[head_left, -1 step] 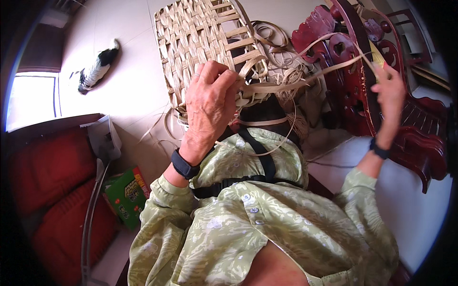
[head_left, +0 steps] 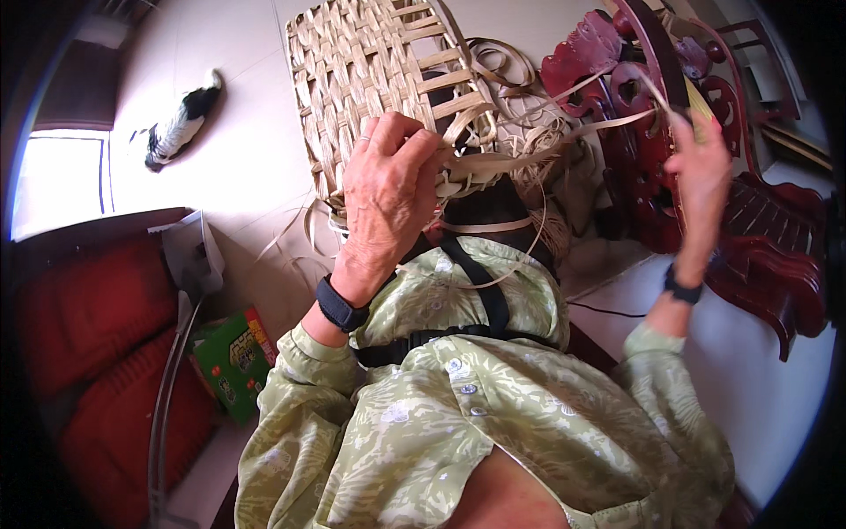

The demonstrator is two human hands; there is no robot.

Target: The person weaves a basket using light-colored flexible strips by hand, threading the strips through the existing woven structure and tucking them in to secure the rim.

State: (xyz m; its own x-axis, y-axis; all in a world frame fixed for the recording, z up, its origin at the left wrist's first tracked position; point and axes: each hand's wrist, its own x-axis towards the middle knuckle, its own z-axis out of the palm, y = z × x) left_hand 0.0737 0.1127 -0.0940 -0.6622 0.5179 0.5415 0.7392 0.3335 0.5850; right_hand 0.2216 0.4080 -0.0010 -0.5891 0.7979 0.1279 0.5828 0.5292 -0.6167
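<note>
A pale tan, roughly rectangular woven panel of flat strips (head_left: 352, 84) lies just beyond the person's lap. The left hand (head_left: 392, 176) bends over its near right corner, apparently pinching a long, pale, flat strip (head_left: 529, 162) against the weave, though the contact is hidden. The strip runs rightward toward the raised right hand (head_left: 701, 163), whose fingers look curled but are blurred; whether they grip the strip I cannot tell. By the look of it, the weaving is well along: the left and middle are tightly interlaced, while the right side has open gaps bridged by single crosspieces, and the near edge shows loose loops that seem unfinished. Beyond the panel's right edge lie a coil of tan flat strip (head_left: 513, 64) and a tangled bundle of pale cord (head_left: 539, 148). A carved, dark red wooden chair (head_left: 762, 256) crowds the right hand's side, where the strip could snag. At left are red cushions (head_left: 97, 291) and a green printed box or book (head_left: 233, 363).
</note>
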